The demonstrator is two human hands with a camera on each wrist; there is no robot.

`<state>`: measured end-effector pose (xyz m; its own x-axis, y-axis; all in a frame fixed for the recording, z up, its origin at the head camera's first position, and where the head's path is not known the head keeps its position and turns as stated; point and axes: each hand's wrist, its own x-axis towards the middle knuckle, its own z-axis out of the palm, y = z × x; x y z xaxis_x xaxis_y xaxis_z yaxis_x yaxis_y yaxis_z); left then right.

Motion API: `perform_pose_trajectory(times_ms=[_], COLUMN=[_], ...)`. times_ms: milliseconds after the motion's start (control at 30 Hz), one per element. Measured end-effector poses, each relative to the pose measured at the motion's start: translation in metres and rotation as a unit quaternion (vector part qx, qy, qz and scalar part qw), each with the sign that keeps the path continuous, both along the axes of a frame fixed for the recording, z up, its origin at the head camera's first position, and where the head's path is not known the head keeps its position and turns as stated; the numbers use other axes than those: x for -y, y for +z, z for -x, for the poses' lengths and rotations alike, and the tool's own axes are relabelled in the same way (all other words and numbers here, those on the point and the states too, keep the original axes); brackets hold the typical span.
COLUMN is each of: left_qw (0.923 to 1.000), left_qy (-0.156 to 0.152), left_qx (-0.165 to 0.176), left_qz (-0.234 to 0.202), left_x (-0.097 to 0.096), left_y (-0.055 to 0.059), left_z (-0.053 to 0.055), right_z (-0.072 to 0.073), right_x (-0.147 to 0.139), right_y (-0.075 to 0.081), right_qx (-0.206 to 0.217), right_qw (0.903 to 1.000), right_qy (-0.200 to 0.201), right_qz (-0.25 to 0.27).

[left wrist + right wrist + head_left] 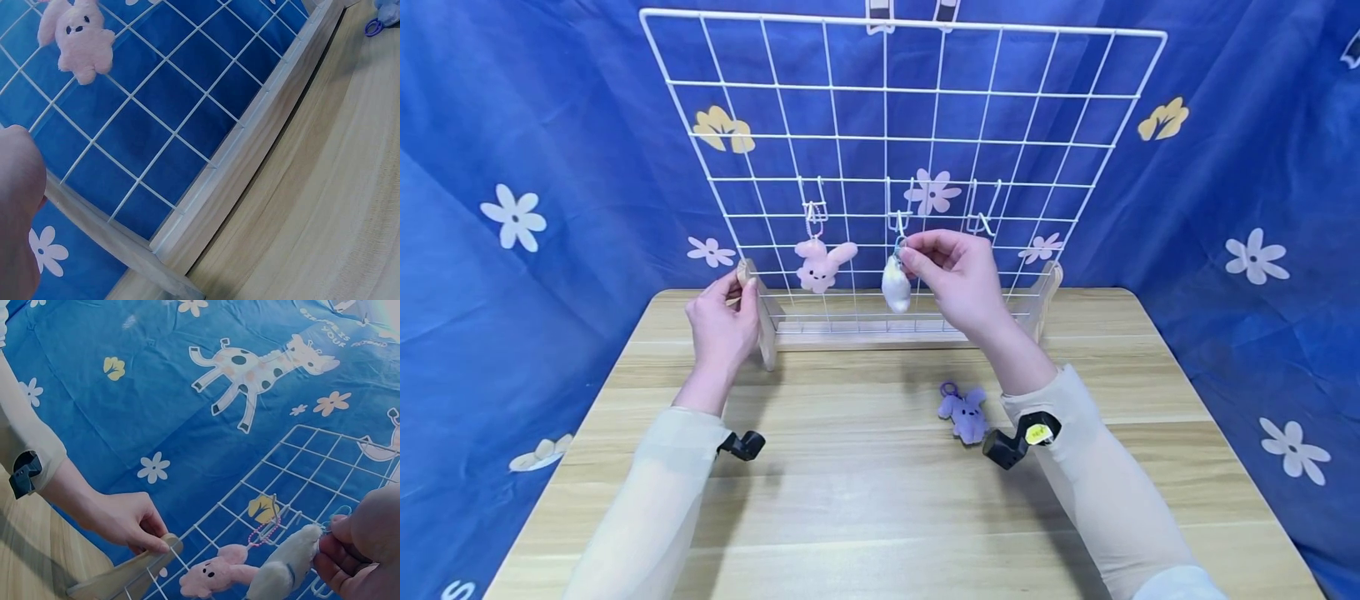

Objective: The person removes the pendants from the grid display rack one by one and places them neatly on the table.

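My right hand (958,275) pinches the ring at the top of a white plush keychain (896,286), just at the tip of the middle hook (899,220) on a white wire grid rack (857,136). Whether the ring is over the hook is hidden by the fingers. With fingers and thumb my left hand (724,318) grips the top of the rack's left wooden upright (764,321). A pink bunny plush keychain (821,265) hangs by its bead chain from the left hook (814,212). On the right hook (981,223) nothing hangs.
A purple plush keychain (966,415) with a purple ring lies on the wooden table (850,500), under the right forearm. Behind the rack hangs a blue patterned cloth (580,100). The rack's right wooden upright (1047,300) stands beyond the right hand.
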<state>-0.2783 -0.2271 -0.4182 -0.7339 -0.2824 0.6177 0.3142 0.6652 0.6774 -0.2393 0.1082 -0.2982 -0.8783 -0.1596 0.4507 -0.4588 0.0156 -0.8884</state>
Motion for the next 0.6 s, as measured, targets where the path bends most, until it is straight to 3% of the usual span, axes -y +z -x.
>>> perform_pose_trajectory(times_ms=[600], left_qw=[1.0000], left_qy=[-0.004], left_qx=[-0.001], left_qz=[-0.009], left_x=[0.001], left_y=[-0.001], left_z=[0.000], right_z=[-0.017], right_x=[-0.006], right_y=[-0.004], right_qx=[-0.005], right_qw=[0.9998], right_qy=[0.017], right_qz=[-0.009])
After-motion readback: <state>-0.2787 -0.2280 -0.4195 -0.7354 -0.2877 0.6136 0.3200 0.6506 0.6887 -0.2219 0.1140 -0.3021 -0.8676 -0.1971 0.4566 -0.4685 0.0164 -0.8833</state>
